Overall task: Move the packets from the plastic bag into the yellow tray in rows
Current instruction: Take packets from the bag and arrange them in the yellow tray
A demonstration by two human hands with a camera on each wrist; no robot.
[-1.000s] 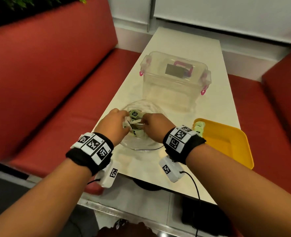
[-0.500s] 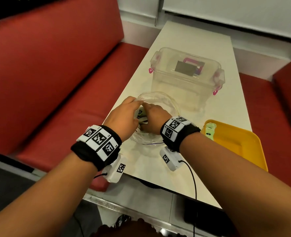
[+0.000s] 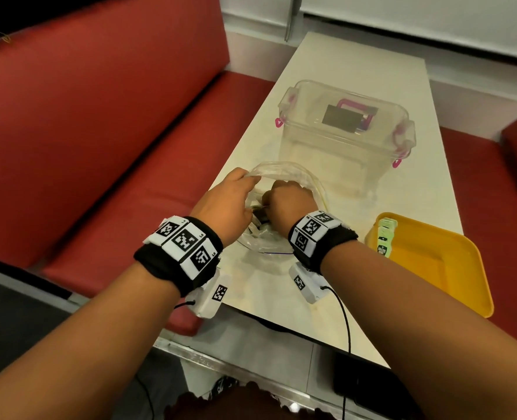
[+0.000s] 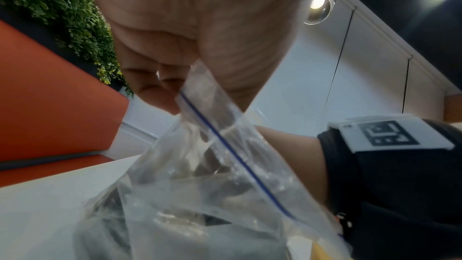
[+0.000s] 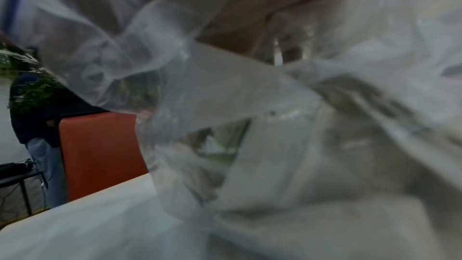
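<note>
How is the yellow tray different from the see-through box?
The tray is solid yellow; the box is clear with pink clips. The tray is low and open; the box is tall with a lid on. The tray holds green packets at its left end; the box holds a dark card. Both sit on the table.

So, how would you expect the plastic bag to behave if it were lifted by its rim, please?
The bag is probably floppy: its film creases under the left hand. It would likely sag, since packets sit low inside. Its glossy film may be slippery.
</note>
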